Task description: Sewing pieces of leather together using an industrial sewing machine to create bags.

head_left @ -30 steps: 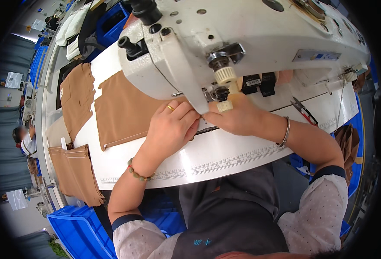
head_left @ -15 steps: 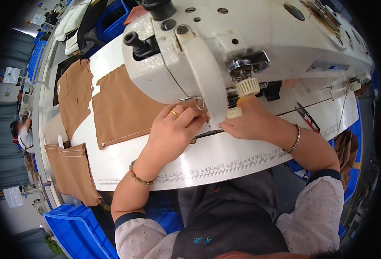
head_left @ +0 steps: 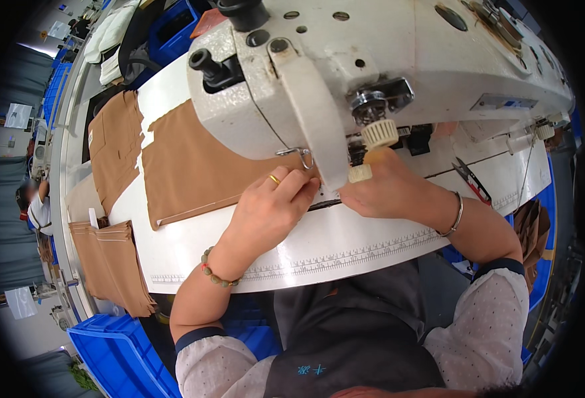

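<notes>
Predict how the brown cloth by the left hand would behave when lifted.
The cloth would probably droop: it lies flat on the table. It looks light for its size, with little thickness at its edges. Its near edge, seemingly folded along a pale line, may sag slightly less.

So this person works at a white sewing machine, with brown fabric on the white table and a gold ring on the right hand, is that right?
Not quite: the head view shows the gold ring on the left hand. The rest stands.
</notes>
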Motion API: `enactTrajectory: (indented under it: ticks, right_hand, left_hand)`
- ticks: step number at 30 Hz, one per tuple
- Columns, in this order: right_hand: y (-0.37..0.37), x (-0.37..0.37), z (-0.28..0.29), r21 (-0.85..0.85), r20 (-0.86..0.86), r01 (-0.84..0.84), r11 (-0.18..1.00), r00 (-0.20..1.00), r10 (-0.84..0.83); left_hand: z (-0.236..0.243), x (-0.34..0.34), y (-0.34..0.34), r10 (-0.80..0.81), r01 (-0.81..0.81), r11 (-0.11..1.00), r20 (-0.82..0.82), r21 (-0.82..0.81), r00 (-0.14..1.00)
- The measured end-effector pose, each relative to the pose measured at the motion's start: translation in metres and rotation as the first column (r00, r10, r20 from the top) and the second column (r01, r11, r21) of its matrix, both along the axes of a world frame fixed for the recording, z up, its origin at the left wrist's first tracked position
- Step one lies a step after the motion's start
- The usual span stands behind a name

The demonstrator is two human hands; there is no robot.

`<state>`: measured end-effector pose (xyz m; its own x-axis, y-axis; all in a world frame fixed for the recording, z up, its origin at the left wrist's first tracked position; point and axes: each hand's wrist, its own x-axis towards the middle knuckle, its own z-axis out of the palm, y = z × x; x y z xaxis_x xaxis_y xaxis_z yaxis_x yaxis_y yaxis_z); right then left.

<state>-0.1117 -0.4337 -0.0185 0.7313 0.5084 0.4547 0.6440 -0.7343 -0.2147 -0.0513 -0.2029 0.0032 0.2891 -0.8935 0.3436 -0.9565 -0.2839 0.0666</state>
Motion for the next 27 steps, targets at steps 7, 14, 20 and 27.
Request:
enactTrajectory:
  ticks: [7,14,20,27]
  right_hand:
    - [0.001,-0.001,-0.002,-0.073,0.000,0.030,0.997,1.000,-0.030]
    - [0.002,0.010,-0.008,-0.034,-0.007,0.095,0.995,0.995,-0.095]
    - [0.004,0.009,-0.011,-0.040,0.039,0.107,0.993,0.994,-0.105]
    - [0.002,0.010,-0.009,-0.028,-0.003,0.069,0.997,0.998,-0.069]
  left_hand:
    - [-0.006,0.003,0.000,0.018,-0.017,1.000,-0.034,0.013,0.999]
    - [-0.019,0.020,-0.003,0.060,-0.060,0.997,-0.010,-0.041,0.998]
    - [-0.026,0.026,-0.006,0.175,-0.171,0.978,0.020,-0.119,0.984]
    - [-0.028,0.030,-0.002,0.231,-0.234,0.961,-0.036,-0.149,0.972]
